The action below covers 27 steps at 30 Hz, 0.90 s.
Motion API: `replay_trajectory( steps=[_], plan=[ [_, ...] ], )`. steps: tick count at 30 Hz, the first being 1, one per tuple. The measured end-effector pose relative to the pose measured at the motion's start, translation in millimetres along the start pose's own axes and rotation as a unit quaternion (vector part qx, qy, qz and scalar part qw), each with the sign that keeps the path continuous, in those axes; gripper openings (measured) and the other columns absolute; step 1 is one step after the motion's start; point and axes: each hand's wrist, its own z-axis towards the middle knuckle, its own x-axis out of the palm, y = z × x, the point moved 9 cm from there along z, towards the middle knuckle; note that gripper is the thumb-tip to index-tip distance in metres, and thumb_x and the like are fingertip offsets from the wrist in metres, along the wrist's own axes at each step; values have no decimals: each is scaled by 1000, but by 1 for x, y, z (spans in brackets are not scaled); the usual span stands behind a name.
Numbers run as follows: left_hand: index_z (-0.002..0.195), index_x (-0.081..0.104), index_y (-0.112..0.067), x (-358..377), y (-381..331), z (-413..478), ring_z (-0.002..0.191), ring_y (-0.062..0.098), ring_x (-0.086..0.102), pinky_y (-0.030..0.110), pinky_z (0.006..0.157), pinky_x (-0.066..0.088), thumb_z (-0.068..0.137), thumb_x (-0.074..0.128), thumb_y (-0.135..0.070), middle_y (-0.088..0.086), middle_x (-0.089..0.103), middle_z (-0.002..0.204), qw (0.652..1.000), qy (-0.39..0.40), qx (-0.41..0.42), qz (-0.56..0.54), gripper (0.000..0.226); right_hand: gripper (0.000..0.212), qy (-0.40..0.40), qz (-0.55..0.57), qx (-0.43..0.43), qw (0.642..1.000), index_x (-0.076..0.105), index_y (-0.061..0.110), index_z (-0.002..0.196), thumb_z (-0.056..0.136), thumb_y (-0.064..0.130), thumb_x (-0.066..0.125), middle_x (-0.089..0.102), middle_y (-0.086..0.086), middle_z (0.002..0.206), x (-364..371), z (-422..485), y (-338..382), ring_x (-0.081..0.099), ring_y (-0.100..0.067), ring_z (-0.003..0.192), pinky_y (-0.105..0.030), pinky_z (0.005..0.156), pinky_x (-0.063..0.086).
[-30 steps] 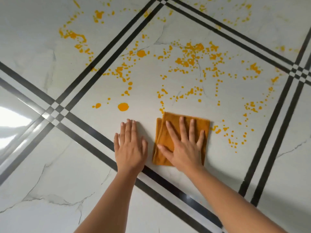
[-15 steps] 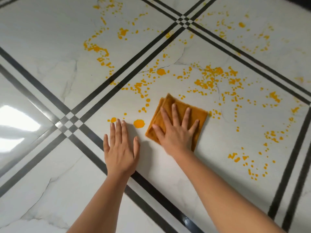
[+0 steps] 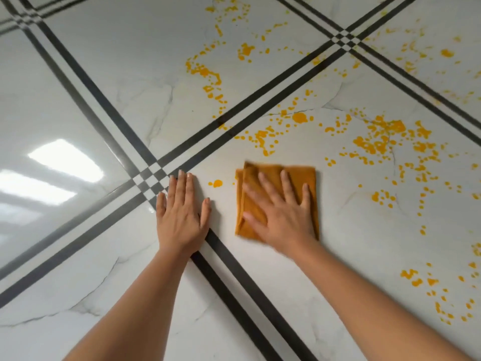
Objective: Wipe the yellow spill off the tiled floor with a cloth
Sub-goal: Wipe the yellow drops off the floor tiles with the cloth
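Note:
A folded orange-brown cloth [image 3: 307, 175] lies flat on the white tiled floor [image 3: 109, 74]. My right hand [image 3: 279, 212] presses on it with fingers spread, palm down. My left hand [image 3: 182, 212] rests flat on the floor to the left of the cloth, fingers together, holding nothing. Yellow spill [image 3: 380, 139] is scattered as many drops and blotches beyond and to the right of the cloth. One round yellow drop [image 3: 217, 183] sits between my two hands, just left of the cloth. More yellow spots [image 3: 416, 278] lie at the lower right.
Double black stripes [image 3: 234, 290] cross the white marble-look tiles diagonally and meet in a checkered crossing [image 3: 149, 177] by my left fingertips. A second crossing [image 3: 345, 39] lies at the top right. Bright light reflections [image 3: 65, 164] glare on the left tile.
My right hand has slid the cloth over the floor and turned it squarer; drops near its far edge are gone. The view has shifted, so the spill sits further right.

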Motion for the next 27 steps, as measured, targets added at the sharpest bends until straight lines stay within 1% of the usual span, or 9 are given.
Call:
replay_trajectory(
  steps=[2, 4, 8, 9, 13, 17, 21, 25, 27],
  plan=[
    [150, -3, -19, -3, 7, 4, 141, 8, -16, 36, 116, -9, 85, 2, -61, -3, -7, 157, 1000, 6, 2, 7, 77, 62, 9, 19, 84, 996, 10, 50, 143, 84, 68, 15, 7, 11, 157, -4, 38, -15, 1, -32, 144, -67, 105, 4],
    [149, -4, -21, -7, 13, 9, 141, 8, -17, 36, 116, -10, 84, 2, -64, -4, -8, 157, 1000, 2, 3, 23, 79, 62, 25, 25, 109, 993, 2, 48, 144, 87, 67, 14, -3, 10, 158, 0, 61, -7, -10, -34, 143, -66, 106, -3],
    [150, -4, -20, -9, 14, 12, 142, 9, -15, 38, 116, -10, 83, 5, -68, -5, -9, 156, 999, -1, 10, 37, 82, 63, 20, -15, -20, 999, 14, 48, 144, 83, 68, 14, 13, 8, 157, 3, 37, 24, 5, -35, 144, -67, 105, 6],
    [150, -3, -20, -9, 14, 12, 142, 10, -15, 39, 116, -9, 83, 6, -68, -4, -9, 156, 999, -1, 10, 37, 83, 64, 25, -16, -18, 999, 11, 50, 143, 82, 70, 13, 11, 9, 157, 3, 45, 20, 4, -33, 144, -67, 105, 6],
    [150, 2, -17, -10, 15, 12, 143, 12, -12, 41, 115, -7, 84, 11, -68, -3, -3, 157, 1000, 0, 8, 26, 84, 66, 28, 13, 119, 992, -1, 47, 145, 85, 72, 13, -2, 7, 158, 1, 96, 9, -11, -36, 143, -67, 107, -3],
    [150, 6, -17, -10, 15, 14, 144, 14, -8, 43, 115, -5, 84, 16, -68, -1, 0, 157, 1000, 15, 14, 24, 85, 70, 38, -17, 6, 999, 6, 48, 144, 80, 76, 13, 4, 6, 158, 5, 86, 45, -4, -36, 143, -68, 105, 1],
    [150, 7, -15, -9, 15, 14, 144, 15, -6, 45, 115, -2, 84, 21, -69, 0, 2, 157, 999, 26, 8, 29, 86, 71, 38, -1, 91, 995, 1, 46, 145, 81, 76, 14, -1, 6, 158, 0, 105, 33, -8, -36, 143, -67, 106, -3],
    [149, 10, -12, -9, 14, 15, 145, 18, -3, 46, 114, -1, 81, 19, -73, 1, 2, 156, 999, 34, 14, 36, 92, 74, 44, -17, -6, 999, 12, 47, 145, 78, 79, 18, 10, 3, 158, 7, 84, 56, 3, -39, 143, -71, 103, 3],
    [149, 4, -13, -7, 13, 14, 144, 17, -10, 45, 114, -6, 79, 17, -76, 1, -5, 155, 998, 47, 15, 41, 95, 74, 51, -11, 33, 998, 3, 50, 144, 78, 80, 19, 1, 6, 158, 4, 101, 48, -6, -36, 143, -69, 105, 0]
  ],
)
